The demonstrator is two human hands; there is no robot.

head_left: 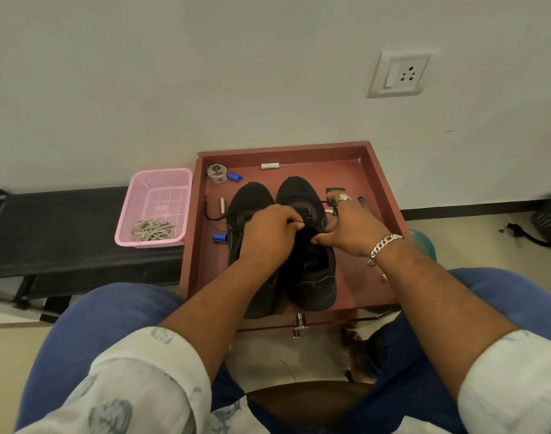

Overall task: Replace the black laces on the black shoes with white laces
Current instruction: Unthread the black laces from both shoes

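Two hands, left hand [269,234] and right hand [350,228], grip black laces [325,202].

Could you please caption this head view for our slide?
Both hands, left hand and right hand, work the black lace on shoes in a tray.

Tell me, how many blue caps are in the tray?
2: one blue cap beside the tape roll at the tray's far left, another left of the shoes. Hands may hide more.
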